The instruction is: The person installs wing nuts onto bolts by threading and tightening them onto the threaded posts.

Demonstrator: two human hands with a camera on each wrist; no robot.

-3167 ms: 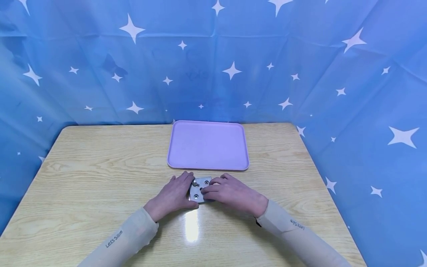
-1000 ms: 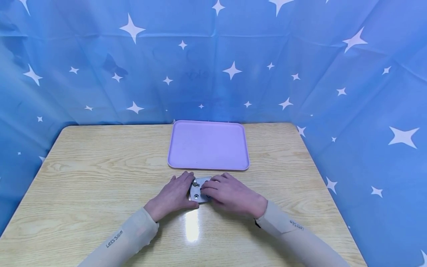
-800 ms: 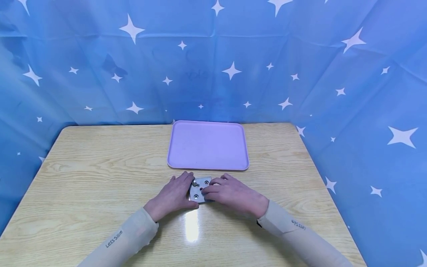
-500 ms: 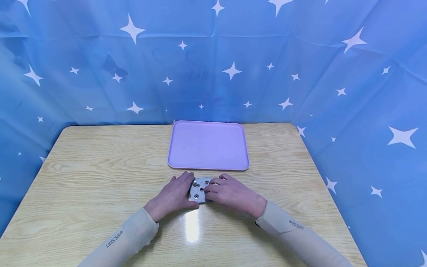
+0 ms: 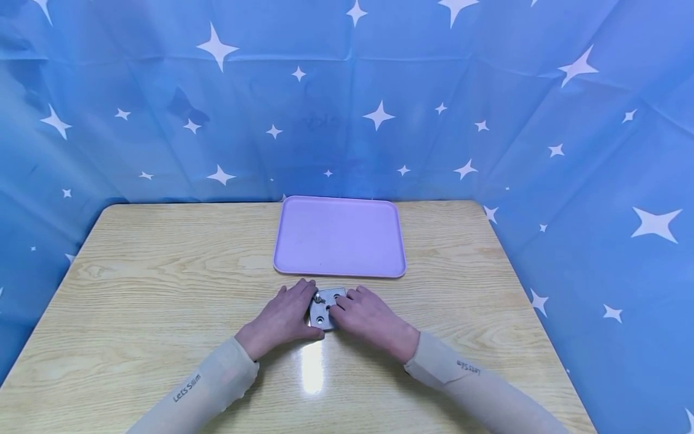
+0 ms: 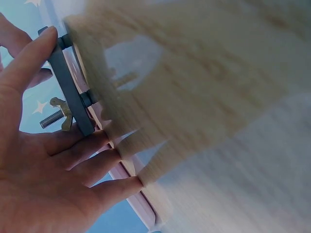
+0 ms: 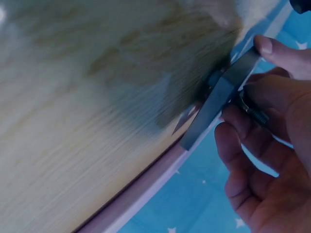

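A small grey metal plate (image 5: 319, 309) with several countersunk holes lies on the table in the head view. My left hand (image 5: 282, 316) grips it by its left side, thumb at the near corner and fingers along the far edge. A brassy wing nut (image 6: 62, 114) on a threaded bolt (image 6: 50, 119) stands at the plate's far left corner, beside those fingers. My right hand (image 5: 368, 319) works at the near right corner, thumb and curled fingers around another wing nut (image 7: 244, 103) on a bolt, mostly hidden. Dark bolt heads (image 6: 86, 99) show beneath the plate.
A purple tray (image 5: 340, 235) lies behind the plate, close to both hands. The wood-patterned table (image 5: 179, 253) ends at a blue curtain (image 5: 347, 138) with white stars at the back and sides.
My right hand has gone back and forth over the plate's right part. Since half a second ago its fingers have curled in and its wrist has shifted left. My left hand and the plate stay put.
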